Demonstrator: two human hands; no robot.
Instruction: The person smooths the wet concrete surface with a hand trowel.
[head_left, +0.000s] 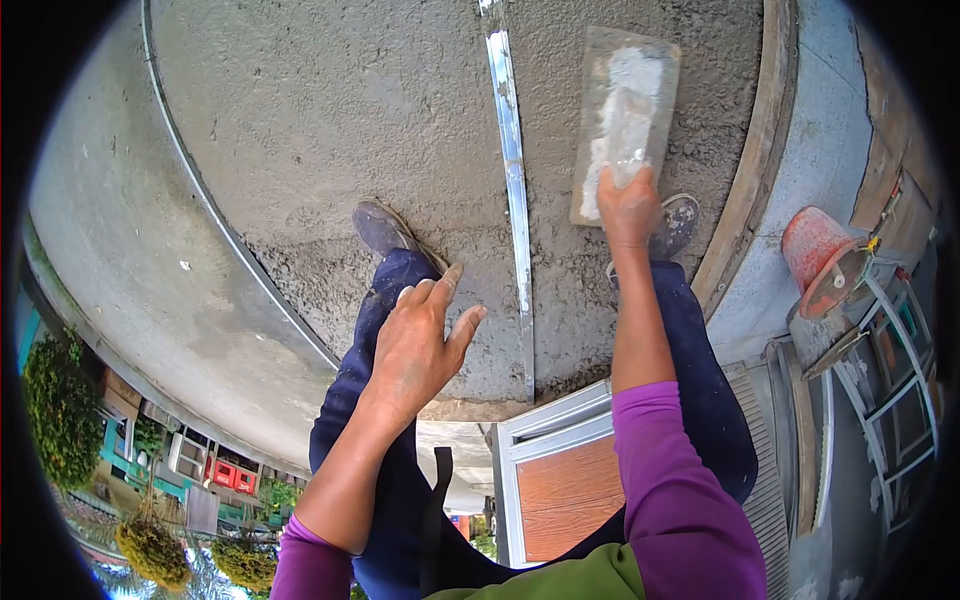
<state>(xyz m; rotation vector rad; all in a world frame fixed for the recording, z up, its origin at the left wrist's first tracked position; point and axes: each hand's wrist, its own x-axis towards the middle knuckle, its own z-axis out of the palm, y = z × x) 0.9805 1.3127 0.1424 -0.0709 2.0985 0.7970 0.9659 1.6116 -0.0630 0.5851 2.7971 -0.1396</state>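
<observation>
My right hand (630, 207) is closed round the near end of a plastering float (660, 95), a long flat board smeared with white. The float lies over the wet grey mortar (340, 100), right of a long metal straightedge strip (512, 160). My left hand (415, 345) hovers above my left knee, fingers apart, with nothing in it. Both shoes (380, 226) stand on the rougher mortar, one on each side of the strip. How the handle sits inside my right palm is hidden.
A thin edging strip (190, 165) bounds the mortar at left, and a curved wooden board (755, 160) bounds it at right. Beyond that are a red bucket (815, 245) and a metal frame (890, 395). Behind me is a white-framed brown door panel (565, 490).
</observation>
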